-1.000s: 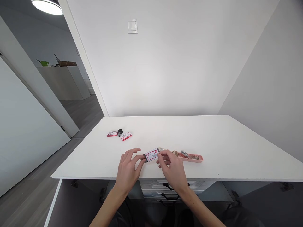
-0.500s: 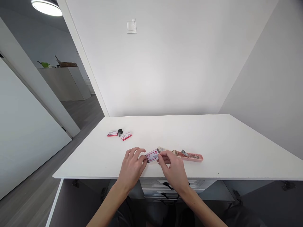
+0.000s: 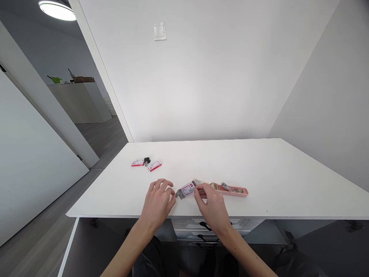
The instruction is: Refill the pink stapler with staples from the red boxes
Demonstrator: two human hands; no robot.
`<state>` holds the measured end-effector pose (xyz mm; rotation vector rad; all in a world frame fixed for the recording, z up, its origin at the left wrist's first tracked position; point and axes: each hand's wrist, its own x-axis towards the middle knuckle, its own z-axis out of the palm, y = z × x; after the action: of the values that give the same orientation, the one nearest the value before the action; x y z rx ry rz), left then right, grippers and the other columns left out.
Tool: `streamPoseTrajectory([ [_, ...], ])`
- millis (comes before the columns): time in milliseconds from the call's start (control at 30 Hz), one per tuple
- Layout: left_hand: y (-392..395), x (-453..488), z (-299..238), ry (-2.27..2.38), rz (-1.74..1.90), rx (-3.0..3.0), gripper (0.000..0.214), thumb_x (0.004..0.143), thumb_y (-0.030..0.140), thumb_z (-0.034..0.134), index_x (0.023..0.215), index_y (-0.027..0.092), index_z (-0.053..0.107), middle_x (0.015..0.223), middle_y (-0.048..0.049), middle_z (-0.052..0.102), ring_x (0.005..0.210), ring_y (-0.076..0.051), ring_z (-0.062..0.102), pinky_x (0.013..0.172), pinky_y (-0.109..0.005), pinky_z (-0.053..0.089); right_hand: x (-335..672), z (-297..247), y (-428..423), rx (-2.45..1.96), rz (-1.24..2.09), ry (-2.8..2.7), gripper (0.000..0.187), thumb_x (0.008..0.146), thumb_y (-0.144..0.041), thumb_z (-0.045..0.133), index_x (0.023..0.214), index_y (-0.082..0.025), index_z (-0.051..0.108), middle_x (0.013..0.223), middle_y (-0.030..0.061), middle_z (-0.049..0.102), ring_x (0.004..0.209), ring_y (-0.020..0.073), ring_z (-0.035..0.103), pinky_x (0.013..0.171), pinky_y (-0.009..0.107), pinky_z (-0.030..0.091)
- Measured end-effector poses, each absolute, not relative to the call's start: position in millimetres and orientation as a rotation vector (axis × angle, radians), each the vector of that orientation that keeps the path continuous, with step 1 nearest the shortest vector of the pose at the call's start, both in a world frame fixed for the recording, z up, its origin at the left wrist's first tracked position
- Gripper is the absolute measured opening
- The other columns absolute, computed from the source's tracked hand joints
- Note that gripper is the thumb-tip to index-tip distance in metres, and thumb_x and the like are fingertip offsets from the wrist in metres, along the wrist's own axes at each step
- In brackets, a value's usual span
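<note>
A small red and white cardboard box [image 3: 187, 189] lies near the front edge of the white table [image 3: 273, 173]. My right hand [image 3: 211, 204] pinches its right end. My left hand [image 3: 158, 202] sits at its left end, where the grey end flap [image 3: 179, 194] stands open; the fingertips pinch at that flap. Just right of my right hand lies a pink stapler [image 3: 230, 189], opened flat with its metal track showing.
Two more small red and white boxes [image 3: 137, 163] [image 3: 154, 165] lie at the table's left with a small black object [image 3: 147, 160] between them. A grey wall closes the right side. A doorway opens at the left. Drawers sit under the table.
The box's left end flap has come open under my left fingertips. My left hand has shifted slightly left and down; my right hand keeps its hold.
</note>
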<state>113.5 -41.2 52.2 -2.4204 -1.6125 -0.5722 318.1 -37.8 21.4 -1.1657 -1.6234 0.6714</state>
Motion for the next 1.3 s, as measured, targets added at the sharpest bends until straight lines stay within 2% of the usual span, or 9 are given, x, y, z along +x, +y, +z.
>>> streamPoseTrajectory([
  [133,-38.9,98.5,50.0,-1.809,-0.488,-2.311,0.023,0.090,0.017,0.056,0.076,0.021,0.073,0.110,-0.0085,0.073,0.110,-0.031,0.064,0.091,-0.047,0.048,324.0,22.4,-36.8,-1.186,0.769,-1.558,0.032,0.100,-0.048,0.049,0.092,-0.022,0.064,0.091,0.0094,0.075,0.079,0.0237,0.072,0.073,0.038,0.059],
  [300,-30.7,80.1,44.7,-1.957,-0.469,-2.233,0.022,0.089,0.023,0.057,0.072,0.020,0.071,0.107,-0.0103,0.074,0.108,-0.033,0.064,0.091,-0.049,0.047,326.0,23.8,-33.7,-1.143,1.124,-1.327,0.041,0.092,-0.060,0.060,0.090,-0.020,0.066,0.086,0.0099,0.077,0.079,0.0253,0.075,0.073,0.038,0.061],
  [367,-31.9,79.8,46.1,-1.974,-0.588,-2.246,0.022,0.092,0.029,0.055,0.080,0.020,0.071,0.107,-0.0107,0.073,0.103,-0.032,0.064,0.089,-0.047,0.048,324.7,24.7,-32.3,-1.101,1.250,-1.233,0.044,0.088,-0.063,0.065,0.091,-0.019,0.066,0.086,0.0101,0.077,0.079,0.0258,0.075,0.074,0.039,0.062],
  [500,-45.1,92.1,56.7,-2.124,-1.132,-2.409,0.034,0.101,0.046,0.044,0.107,0.022,0.067,0.096,-0.0066,0.071,0.082,-0.021,0.064,0.073,-0.034,0.052,322.3,28.5,-31.4,-1.040,1.419,-1.094,0.046,0.083,-0.063,0.072,0.091,-0.018,0.067,0.088,0.0083,0.076,0.080,0.0241,0.075,0.077,0.039,0.063],
  [633,-58.9,107.8,64.9,-2.343,-1.524,-2.612,0.043,0.100,0.055,0.044,0.126,0.024,0.059,0.090,-0.0031,0.068,0.069,-0.016,0.062,0.063,-0.028,0.052,321.3,33.8,-32.8,-1.018,1.501,-1.010,0.046,0.079,-0.061,0.076,0.091,-0.017,0.068,0.088,0.0075,0.075,0.079,0.0223,0.074,0.080,0.038,0.063],
  [867,-62.3,119.9,61.4,-2.438,-1.832,-2.582,0.039,0.094,0.056,0.057,0.117,0.025,0.062,0.102,-0.0026,0.063,0.059,-0.013,0.067,0.054,-0.027,0.052,317.5,34.5,-35.5,-0.982,1.532,-0.982,0.048,0.076,-0.061,0.079,0.090,-0.016,0.068,0.086,0.0072,0.075,0.076,0.0213,0.073,0.076,0.036,0.063],
  [1133,-59.6,123.6,62.1,-2.446,-1.907,-2.528,0.036,0.092,0.055,0.060,0.111,0.024,0.062,0.100,-0.0015,0.060,0.060,-0.014,0.069,0.054,-0.027,0.053,318.8,37.0,-38.8,-0.948,1.540,-0.992,0.046,0.078,-0.061,0.078,0.090,-0.017,0.069,0.083,0.0061,0.074,0.080,0.0227,0.073,0.080,0.037,0.061],
  [1300,-58.6,122.1,62.1,-2.412,-1.942,-2.583,0.037,0.092,0.054,0.062,0.114,0.024,0.062,0.102,-0.0021,0.060,0.062,-0.014,0.069,0.056,-0.027,0.053,321.3,38.4,-40.2,-0.924,1.519,-0.993,0.046,0.079,-0.061,0.078,0.092,-0.019,0.066,0.084,0.0050,0.073,0.077,0.0215,0.073,0.077,0.037,0.061],
])
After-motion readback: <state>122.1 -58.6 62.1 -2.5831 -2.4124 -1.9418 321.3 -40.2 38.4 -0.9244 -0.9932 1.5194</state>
